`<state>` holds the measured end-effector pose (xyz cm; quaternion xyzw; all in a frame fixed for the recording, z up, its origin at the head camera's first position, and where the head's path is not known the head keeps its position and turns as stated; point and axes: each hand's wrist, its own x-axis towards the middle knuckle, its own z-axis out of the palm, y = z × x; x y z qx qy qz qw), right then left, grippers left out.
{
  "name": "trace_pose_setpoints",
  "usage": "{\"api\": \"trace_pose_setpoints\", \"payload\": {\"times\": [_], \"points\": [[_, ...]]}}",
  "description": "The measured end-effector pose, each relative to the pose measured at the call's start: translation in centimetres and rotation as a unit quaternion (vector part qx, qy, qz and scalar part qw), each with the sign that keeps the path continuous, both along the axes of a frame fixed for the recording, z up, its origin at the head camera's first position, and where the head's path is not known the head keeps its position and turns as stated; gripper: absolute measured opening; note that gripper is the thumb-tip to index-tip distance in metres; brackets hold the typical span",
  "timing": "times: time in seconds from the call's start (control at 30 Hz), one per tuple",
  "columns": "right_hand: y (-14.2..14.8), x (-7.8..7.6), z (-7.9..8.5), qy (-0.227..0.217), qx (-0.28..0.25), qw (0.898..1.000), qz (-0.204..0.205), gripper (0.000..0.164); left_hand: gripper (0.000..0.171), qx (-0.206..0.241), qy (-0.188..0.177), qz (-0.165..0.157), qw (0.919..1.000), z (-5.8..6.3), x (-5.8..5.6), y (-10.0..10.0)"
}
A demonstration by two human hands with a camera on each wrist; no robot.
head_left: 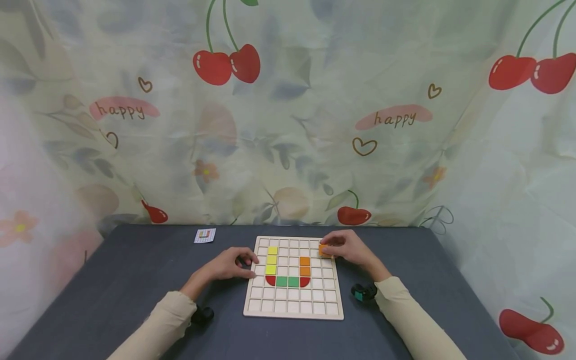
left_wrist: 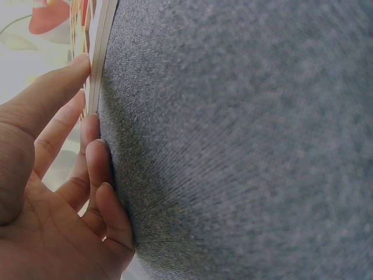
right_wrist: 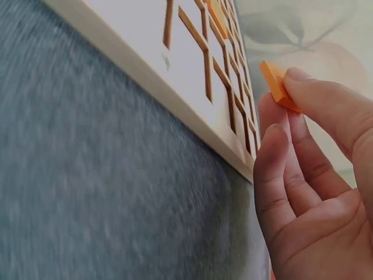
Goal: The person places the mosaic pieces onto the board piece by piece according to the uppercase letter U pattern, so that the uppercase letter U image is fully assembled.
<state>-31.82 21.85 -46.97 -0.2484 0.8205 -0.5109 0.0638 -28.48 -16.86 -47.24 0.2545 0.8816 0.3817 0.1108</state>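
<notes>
A pale wooden grid board (head_left: 293, 316) lies on the dark table. Over its upper right corner, my right hand (head_left: 352, 248) pinches an orange square tile (right_wrist: 276, 86) between thumb and fingers, just above the board. My left hand (head_left: 229, 263) rests at the board's left edge, thumb and index fingertip touching the rim, other fingers loosely bent beside it. Set in the grid are a column of yellow tiles (head_left: 272, 259), two green tiles (head_left: 287, 282), two orange tiles (head_left: 305, 266), and a rounded red tile (head_left: 270, 281) at each lower corner of this U shape.
A small printed card (head_left: 204, 235) with a coloured U pattern lies at the back left of the table (head_left: 135, 270). A patterned curtain (head_left: 288, 125) hangs behind and at both sides. Black wrist devices (head_left: 363, 292) sit under both forearms.
</notes>
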Motion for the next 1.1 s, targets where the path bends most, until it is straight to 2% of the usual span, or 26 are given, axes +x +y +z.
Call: {"api": "trace_pose_setpoints", "payload": {"times": [0.83,1.1], "points": [[-4.1,-1.4,-0.9,0.004,-0.006,1.0,0.009,0.017,0.027,0.003,0.004,-0.007,1.0,0.0,0.0,-0.1],[-4.6,-1.6,-0.9,0.014,0.002,1.0,-0.005,0.015,0.027,0.002,0.0,-0.003,1.0,0.0,0.0,-0.1]]}}
